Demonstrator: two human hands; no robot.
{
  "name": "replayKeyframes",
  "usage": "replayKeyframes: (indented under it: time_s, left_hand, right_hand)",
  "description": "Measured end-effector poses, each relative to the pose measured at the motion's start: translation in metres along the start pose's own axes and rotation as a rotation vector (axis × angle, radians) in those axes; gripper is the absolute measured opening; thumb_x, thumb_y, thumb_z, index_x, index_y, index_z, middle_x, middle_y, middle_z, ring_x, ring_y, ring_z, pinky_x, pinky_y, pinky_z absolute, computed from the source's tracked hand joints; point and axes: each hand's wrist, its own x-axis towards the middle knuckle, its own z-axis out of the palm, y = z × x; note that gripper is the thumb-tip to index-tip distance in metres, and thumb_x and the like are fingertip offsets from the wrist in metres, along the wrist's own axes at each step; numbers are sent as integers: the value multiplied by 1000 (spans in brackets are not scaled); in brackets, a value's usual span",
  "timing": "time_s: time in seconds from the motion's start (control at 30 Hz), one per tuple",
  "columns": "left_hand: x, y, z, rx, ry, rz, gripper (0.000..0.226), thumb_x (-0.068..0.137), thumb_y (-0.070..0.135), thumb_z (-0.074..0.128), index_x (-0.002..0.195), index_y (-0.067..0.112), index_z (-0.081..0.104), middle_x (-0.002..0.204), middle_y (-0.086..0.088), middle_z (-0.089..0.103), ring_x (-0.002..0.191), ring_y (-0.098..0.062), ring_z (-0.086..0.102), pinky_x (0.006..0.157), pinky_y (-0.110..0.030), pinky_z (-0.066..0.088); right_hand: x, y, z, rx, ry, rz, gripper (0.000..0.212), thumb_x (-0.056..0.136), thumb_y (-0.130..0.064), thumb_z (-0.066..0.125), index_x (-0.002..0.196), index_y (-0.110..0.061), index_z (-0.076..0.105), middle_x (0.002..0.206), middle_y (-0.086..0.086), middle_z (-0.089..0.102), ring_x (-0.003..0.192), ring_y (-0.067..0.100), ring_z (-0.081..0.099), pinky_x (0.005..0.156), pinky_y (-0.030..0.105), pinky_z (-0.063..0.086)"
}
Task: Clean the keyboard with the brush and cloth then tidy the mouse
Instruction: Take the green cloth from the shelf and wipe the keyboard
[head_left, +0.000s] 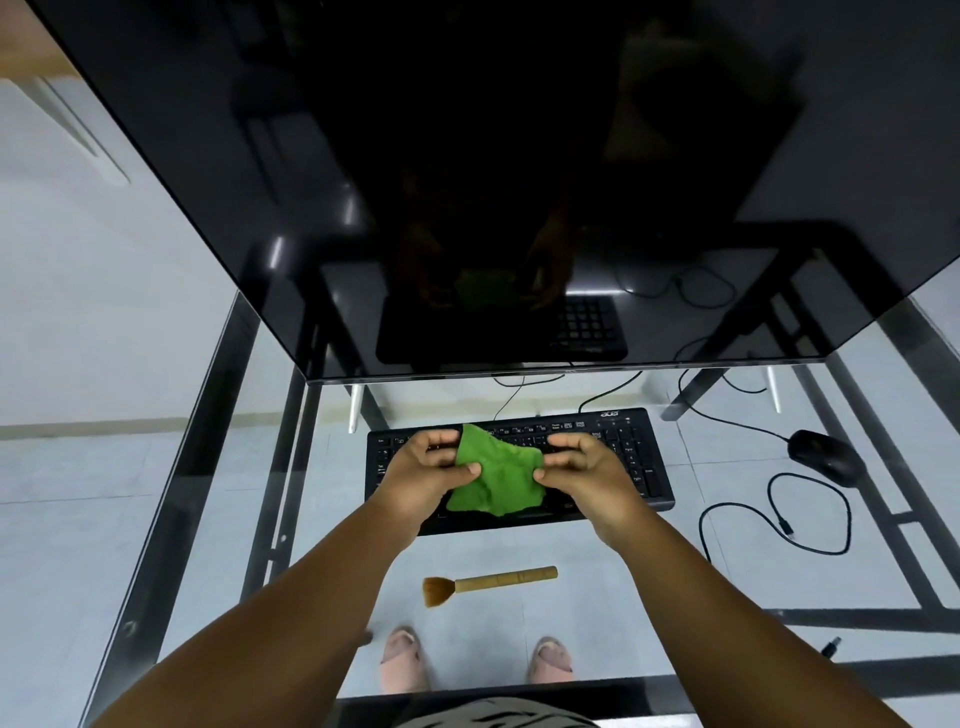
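Observation:
A black keyboard lies on the glass desk below the monitor. Over its middle, a green cloth is stretched between both hands. My left hand pinches the cloth's left edge, and my right hand pinches its right edge. The cloth hangs crumpled and hides the keys beneath it. A brush with a wooden handle and brown bristles lies on the glass in front of the keyboard, bristles to the left. A black mouse sits to the right of the keyboard, its cable looped loosely in front.
A large dark monitor leans over the back of the desk, just behind the keyboard. The glass desk top rests on a black metal frame. Thin cables run behind the keyboard. Feet in slippers show through the glass.

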Motion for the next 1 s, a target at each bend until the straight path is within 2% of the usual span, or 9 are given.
replayKeyframes:
  time_s: [0.07, 0.17, 0.37, 0.5, 0.63, 0.73, 0.83, 0.93, 1.0]
  left_hand:
    - [-4, 2, -2, -33, -55, -4, 50, 78, -6, 72, 122, 8, 55, 105, -11, 73, 95, -21, 71, 71, -26, 57]
    - [-9, 2, -3, 26, -121, -43, 43, 79, -1, 72, 118, 12, 60, 106, -4, 74, 98, -18, 70, 73, -28, 54]
    - [-18, 2, 1, 73, -214, -120, 37, 77, 18, 75, 113, 9, 68, 111, -9, 72, 112, -26, 63, 102, -40, 41]
    - [-26, 6, 7, 15, -151, -18, 44, 73, 20, 78, 111, 3, 67, 111, -19, 69, 110, -41, 62, 91, -44, 46]
    - [-38, 13, 11, -201, -88, -44, 29, 88, 7, 61, 117, 2, 61, 114, -18, 68, 103, -34, 66, 74, -39, 57]
    - [-49, 7, 11, -230, -68, -54, 26, 94, 10, 56, 120, 12, 61, 117, -10, 69, 110, -29, 65, 89, -45, 53]
    - [-57, -8, 8, -230, -17, -72, 27, 97, 14, 52, 122, 21, 59, 122, -5, 67, 114, -26, 62, 96, -46, 50]
    - [-67, -19, 2, -261, 61, -89, 26, 99, 16, 48, 123, 20, 56, 122, -7, 65, 113, -29, 61, 92, -48, 51]
    - [-75, -26, -2, -293, 119, -129, 25, 99, 18, 49, 123, 17, 56, 121, -11, 65, 110, -33, 62, 85, -51, 54]
  right_hand:
    - [-4, -5, 0, 16, 2, -63, 43, 74, 11, 75, 109, -10, 61, 89, 4, 70, 86, 15, 66, 74, 20, 54]
    - [-7, -11, -1, 26, 29, -150, 36, 74, 13, 74, 93, -17, 63, 100, 12, 66, 86, 19, 64, 75, 25, 54]
    - [-12, -25, -5, 112, -10, -154, 44, 79, 14, 66, 114, -11, 56, 77, 1, 61, 77, 16, 60, 73, 38, 55]
    - [-17, -30, -9, 147, -40, -174, 45, 79, 15, 66, 116, -8, 55, 78, 3, 60, 77, 15, 61, 77, 39, 56]
    - [-22, -25, -11, 143, -70, -166, 37, 84, 10, 64, 111, -14, 58, 86, 4, 66, 86, 16, 65, 83, 39, 58]
    - [-21, -7, -16, -14, -25, -139, 32, 84, 3, 64, 105, -22, 60, 96, 3, 67, 88, 18, 64, 84, 38, 54]
    - [-24, 16, -14, -261, -58, -146, 29, 83, 0, 66, 99, -24, 61, 90, 0, 65, 84, 16, 62, 76, 22, 49]
    - [-32, 37, -5, -547, -208, -207, 24, 83, -7, 68, 101, -22, 64, 90, -4, 61, 78, 9, 57, 71, 16, 46]
    - [-38, 45, 4, -818, -302, -311, 28, 83, -20, 70, 110, -20, 64, 101, -5, 61, 91, 11, 58, 80, 23, 47]
